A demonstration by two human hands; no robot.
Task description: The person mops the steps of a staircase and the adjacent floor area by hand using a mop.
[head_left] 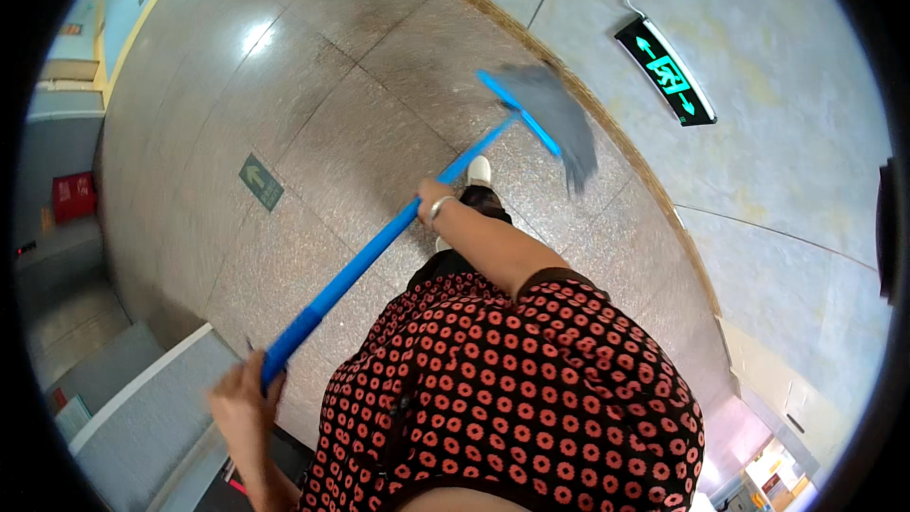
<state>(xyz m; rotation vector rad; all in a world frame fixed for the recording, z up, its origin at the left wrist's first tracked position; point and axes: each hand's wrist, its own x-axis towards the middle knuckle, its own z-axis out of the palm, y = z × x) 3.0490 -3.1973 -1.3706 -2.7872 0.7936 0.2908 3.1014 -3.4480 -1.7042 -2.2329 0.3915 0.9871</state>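
Note:
A mop with a long blue handle [355, 266] slants across the view from lower left to upper right. At its far end a bright blue bar [519, 114] carries a grey fibre head [559, 114], spread on the floor against the wall's foot and smeared by motion. My left hand [245, 405] is closed round the handle's near end, on a darker blue grip. Farther along the pole, my right hand [434, 199], with a silver bangle at the wrist, wraps round it.
Speckled floor tiles [313, 85] run along a pale wall [758, 171] with a brown skirting. A lit green exit sign [666, 73] hangs on that wall. On the floor lies a green arrow marker [260, 182]. Grey partitions [152, 408] stand at left, near a red box [75, 196].

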